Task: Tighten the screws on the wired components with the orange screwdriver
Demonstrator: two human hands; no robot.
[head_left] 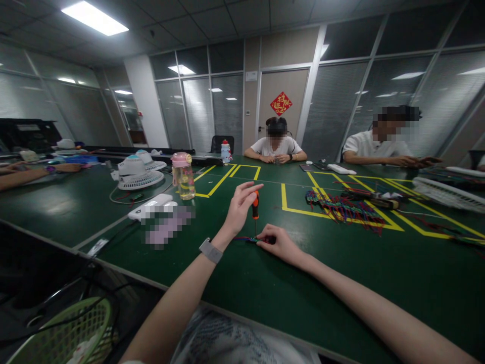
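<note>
My left hand (238, 208), with a grey band on its wrist, is at the orange and black handle of a screwdriver (255, 206). Its index finger stretches over the top, and the thumb side meets the handle. The screwdriver stands upright, its thin shaft pointing down at a small circuit board (251, 240) on the green table. Red and blue wires run out from the board to the left. With fingertips pinched, my right hand (280, 243) holds the board's right side, hiding part of it. The exact contact at the screwdriver's tip is too small to make out.
Left of my hands are a power strip (151, 206), a pink-lidded bottle (183, 177) and a white fan (140, 174). A bundle of wired boards (344, 208) lies right, near yellow tape. Two people sit across the table (212, 303); another person's arm (26, 177) shows far left.
</note>
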